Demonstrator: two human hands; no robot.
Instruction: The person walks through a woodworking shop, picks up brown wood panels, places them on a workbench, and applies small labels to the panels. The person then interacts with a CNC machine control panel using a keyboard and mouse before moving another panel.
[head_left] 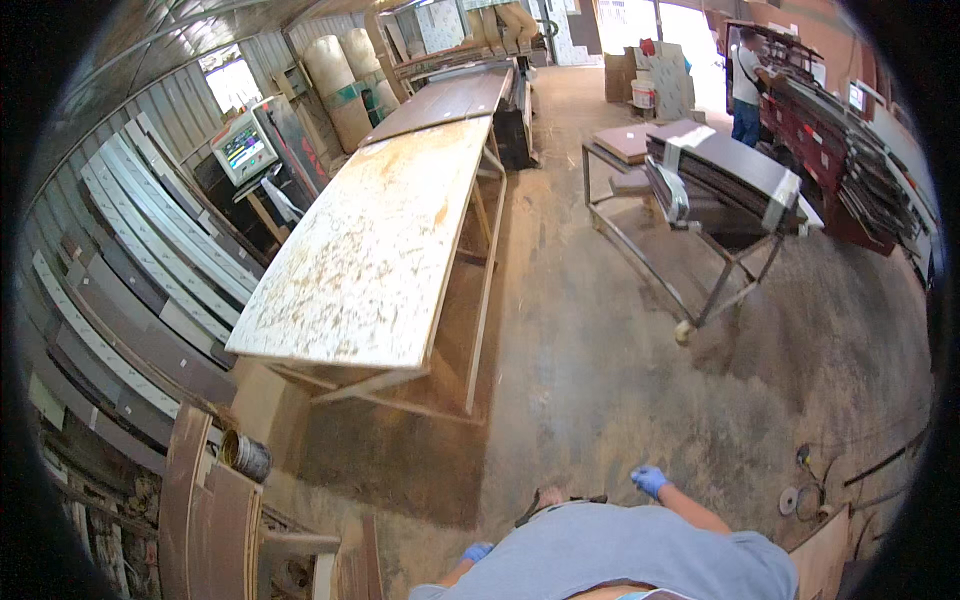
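I stand on a dusty concrete floor (620,380) looking down past my grey shirt. My right hand (649,481), in a blue glove, hangs at my side with its fingers curled and nothing in it. My left hand (477,551), also in a blue glove, shows only partly beside my shirt at the lower edge; what it holds, if anything, is hidden. A long worn white-topped work table (375,240) stands ahead and to the left, apart from both hands.
Stacked grey and white panels (130,290) lean along the left wall. A metal cart (715,185) carries dark boards at the right. Another person (745,85) works at racks far back. A machine with a screen (243,148) stands behind the table. Brown boards (215,520) lie lower left.
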